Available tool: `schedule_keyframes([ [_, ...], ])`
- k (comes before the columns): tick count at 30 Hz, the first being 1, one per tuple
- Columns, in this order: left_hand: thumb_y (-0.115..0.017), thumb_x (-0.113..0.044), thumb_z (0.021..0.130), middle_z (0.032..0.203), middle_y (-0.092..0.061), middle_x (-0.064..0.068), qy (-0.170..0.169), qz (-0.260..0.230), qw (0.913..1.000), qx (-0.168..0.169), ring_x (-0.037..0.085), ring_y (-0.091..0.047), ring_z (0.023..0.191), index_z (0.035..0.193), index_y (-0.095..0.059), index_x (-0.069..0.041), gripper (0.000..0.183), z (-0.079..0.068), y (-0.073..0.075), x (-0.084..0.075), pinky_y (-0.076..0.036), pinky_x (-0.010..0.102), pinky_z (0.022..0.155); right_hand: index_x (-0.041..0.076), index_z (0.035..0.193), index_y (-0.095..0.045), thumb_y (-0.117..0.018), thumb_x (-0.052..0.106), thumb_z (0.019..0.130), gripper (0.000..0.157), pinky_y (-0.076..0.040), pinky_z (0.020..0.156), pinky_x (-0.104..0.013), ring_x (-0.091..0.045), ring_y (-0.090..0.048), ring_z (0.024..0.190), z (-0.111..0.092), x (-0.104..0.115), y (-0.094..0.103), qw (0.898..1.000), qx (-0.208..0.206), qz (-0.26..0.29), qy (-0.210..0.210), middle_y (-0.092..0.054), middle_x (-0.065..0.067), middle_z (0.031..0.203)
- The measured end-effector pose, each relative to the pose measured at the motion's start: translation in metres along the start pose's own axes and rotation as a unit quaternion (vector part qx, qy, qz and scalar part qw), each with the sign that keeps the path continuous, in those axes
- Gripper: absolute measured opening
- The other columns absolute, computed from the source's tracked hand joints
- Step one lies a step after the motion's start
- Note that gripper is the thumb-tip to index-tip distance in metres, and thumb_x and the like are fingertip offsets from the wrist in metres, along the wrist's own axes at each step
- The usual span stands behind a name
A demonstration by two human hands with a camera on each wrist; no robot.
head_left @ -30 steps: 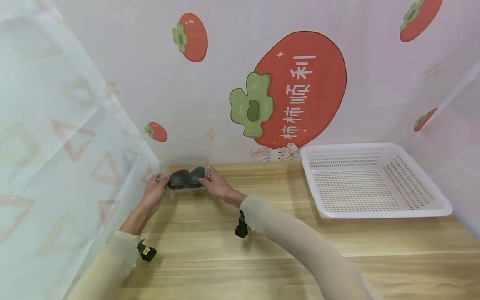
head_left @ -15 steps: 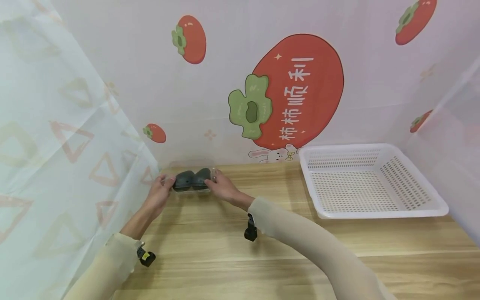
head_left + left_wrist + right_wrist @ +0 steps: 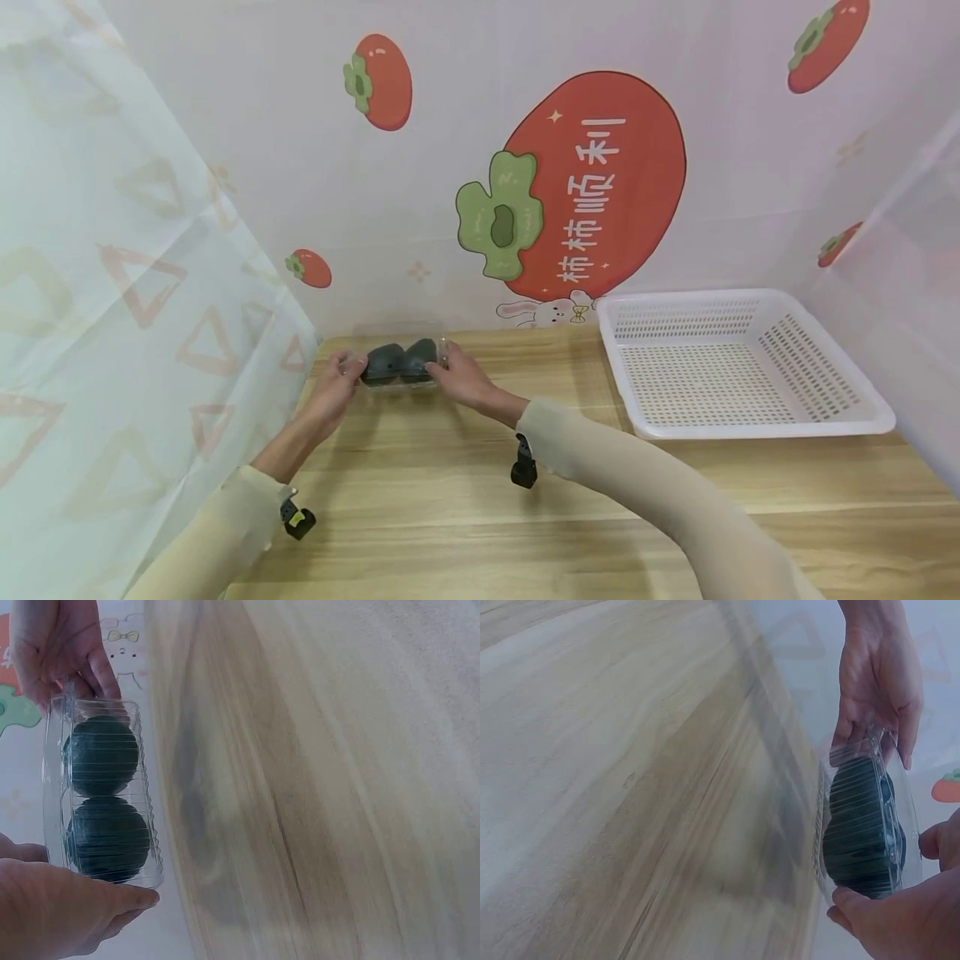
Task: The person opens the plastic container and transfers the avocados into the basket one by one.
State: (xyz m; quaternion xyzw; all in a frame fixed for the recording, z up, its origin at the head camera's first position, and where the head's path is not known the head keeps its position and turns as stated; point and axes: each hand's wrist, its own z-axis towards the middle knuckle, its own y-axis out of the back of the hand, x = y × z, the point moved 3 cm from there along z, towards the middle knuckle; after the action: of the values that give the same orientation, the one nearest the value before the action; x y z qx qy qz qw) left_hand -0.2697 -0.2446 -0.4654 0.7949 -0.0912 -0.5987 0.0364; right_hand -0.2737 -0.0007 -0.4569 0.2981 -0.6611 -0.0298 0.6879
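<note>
Two dark green, rounded fruits that look like avocados (image 3: 385,363) sit side by side in a clear plastic clamshell box (image 3: 142,802). My left hand (image 3: 337,390) grips the box's left end, thumb on the near side. At the other end, my right hand (image 3: 467,379) pinches the box between thumb and fingers. Ridged plastic shows in both wrist views, where the box is held over the table's far edge. Parts of the fingers are hidden behind the box.
A white perforated plastic basket (image 3: 637,408) stands at the right on the wooden table (image 3: 420,500). A printed sheet (image 3: 442,150) hangs behind the table, and another pale sheet (image 3: 150,350) runs close along my left arm.
Both hands have moved a little to the right, carrying the box of dark fruits with them. The basket stays in place.
</note>
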Motion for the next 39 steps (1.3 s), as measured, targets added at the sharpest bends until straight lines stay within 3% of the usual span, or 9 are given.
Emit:
schedule_keyframes([
  [3,-0.041,-0.028,0.116,0.171,-0.010,0.033,-0.002,-0.001,1.0000,0.005,0.045,-0.019,0.158,0.167,0.006,0.001,0.075,0.000,-0.006,0.001,-0.022,0.054,0.130,-0.009,0.144,-0.045,-0.051,0.025,0.112,0.047,-0.049,0.073,-0.037,-0.024,-0.058,0.090,-0.004,-0.002,0.004,1.000,-0.007,-0.006,0.005,-0.063,-0.020,0.109],
  [5,-0.042,-0.029,0.116,0.171,-0.011,0.032,-0.004,-0.002,1.0000,0.008,0.045,-0.021,0.158,0.167,0.005,0.001,0.076,0.000,-0.009,0.002,-0.022,0.054,0.130,-0.008,0.140,-0.047,-0.052,0.023,0.112,0.043,-0.045,0.068,-0.035,-0.022,-0.054,0.083,-0.007,-0.003,0.006,1.000,-0.010,-0.009,0.008,-0.061,-0.017,0.101],
  [11,-0.044,-0.027,0.116,0.171,-0.013,0.032,-0.009,-0.014,0.9998,0.012,0.047,-0.021,0.157,0.166,0.005,0.003,0.076,-0.003,-0.021,0.002,-0.021,0.055,0.130,-0.008,0.153,-0.039,-0.051,0.022,0.112,0.053,-0.048,0.071,-0.033,-0.020,-0.057,0.085,-0.017,-0.006,0.013,1.000,-0.016,-0.022,0.009,-0.066,-0.018,0.110],
  [17,-0.041,-0.026,0.116,0.172,-0.014,0.029,-0.001,-0.014,0.9996,0.024,0.043,-0.018,0.160,0.165,0.005,0.004,0.074,-0.005,-0.033,0.003,-0.021,0.054,0.130,-0.007,0.152,-0.039,-0.050,0.021,0.112,0.051,-0.047,0.071,-0.034,-0.021,-0.056,0.085,-0.027,-0.010,0.021,1.000,-0.024,-0.015,0.009,-0.066,-0.017,0.110],
  [27,-0.043,-0.027,0.116,0.172,-0.011,0.032,-0.006,0.010,0.9988,0.047,0.045,-0.021,0.158,0.166,0.009,0.001,0.078,-0.009,-0.051,0.005,-0.024,0.056,0.129,-0.008,0.155,-0.036,-0.050,0.019,0.111,0.053,-0.054,0.091,-0.045,-0.027,-0.060,0.113,-0.040,-0.024,0.029,0.999,-0.032,0.001,0.001,-0.062,-0.024,0.139],
  [30,-0.043,-0.027,0.116,0.171,-0.012,0.032,-0.010,0.013,0.9985,0.053,0.046,-0.022,0.158,0.166,0.009,0.002,0.078,-0.009,-0.054,0.007,-0.024,0.057,0.128,-0.008,0.154,-0.038,-0.051,0.019,0.111,0.052,-0.053,0.084,-0.041,-0.024,-0.060,0.105,-0.042,-0.026,0.032,0.999,-0.038,-0.005,-0.002,-0.065,-0.020,0.129],
  [34,-0.043,-0.028,0.116,0.171,-0.013,0.032,-0.009,0.012,0.9981,0.059,0.045,-0.020,0.158,0.166,0.008,0.002,0.077,-0.007,-0.059,0.010,-0.023,0.056,0.129,-0.009,0.151,-0.041,-0.052,0.017,0.110,0.050,-0.045,0.070,-0.034,-0.022,-0.054,0.087,-0.046,-0.029,0.034,0.999,-0.045,-0.014,-0.008,-0.064,-0.016,0.111],
  [39,-0.044,-0.028,0.116,0.171,-0.016,0.030,-0.007,0.014,0.9981,0.059,0.045,-0.021,0.158,0.165,0.006,0.002,0.077,-0.007,-0.064,0.011,-0.023,0.057,0.129,-0.008,0.158,-0.035,-0.052,0.016,0.110,0.056,-0.050,0.082,-0.041,-0.025,-0.058,0.098,-0.049,-0.032,0.036,0.999,-0.050,-0.022,0.000,-0.064,-0.025,0.134],
])
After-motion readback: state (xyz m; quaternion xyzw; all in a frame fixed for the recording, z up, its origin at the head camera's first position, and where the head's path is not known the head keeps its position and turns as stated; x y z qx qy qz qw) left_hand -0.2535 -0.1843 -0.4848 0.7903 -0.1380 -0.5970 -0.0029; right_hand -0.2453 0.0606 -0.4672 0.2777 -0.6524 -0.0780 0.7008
